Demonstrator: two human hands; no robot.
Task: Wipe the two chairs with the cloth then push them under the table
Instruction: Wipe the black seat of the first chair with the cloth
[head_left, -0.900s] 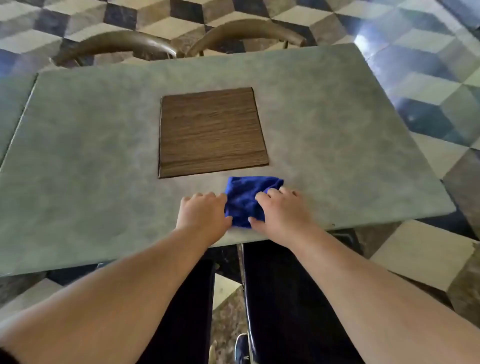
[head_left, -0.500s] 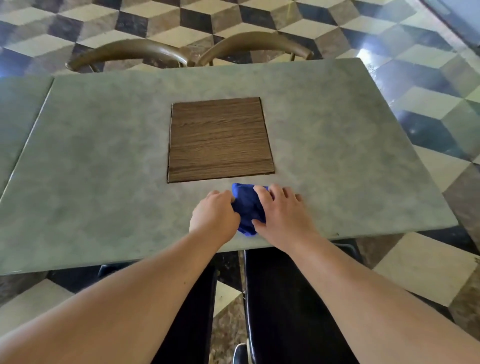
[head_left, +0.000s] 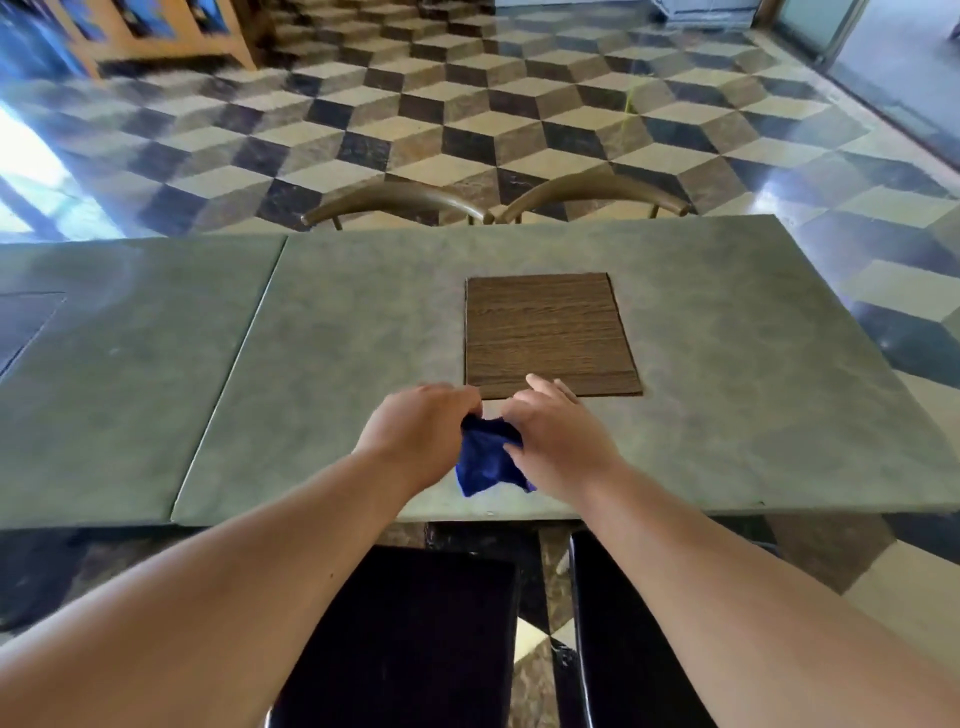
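The blue cloth (head_left: 488, 457) is bunched between the two hands, lifted just off the near edge of the desk (head_left: 363, 338), its loose corner hanging down toward the person. The left hand (head_left: 421, 434) is curled closed on the cloth's upper left part; the right hand (head_left: 558, 441) pinches its right side with thumb and lower fingers, while its forefingers point forward over the edge of the brown wooden inset (head_left: 550, 335) just beyond. Both hands grip the cloth, then — it reads as gathering it up, ready for use. Below the forearms, close to the person, two dark seats show: the left chair (head_left: 410, 639) and the right chair (head_left: 639, 649), side by side, apparently drawn out from the desk's near edge, since much of each seat lies in the open. Nothing shows whether either seat has been wiped; no streak or damp mark can be made out on the dark surfaces. By my judgement the task is at its very start: the cloth is in hand, both chairs remain to be wiped, and both remain to be pushed in. Far beyond the hands, across the desk, two curved chair backs (head_left: 498, 200) sit tucked against the opposite edge — likely not the ones meant.
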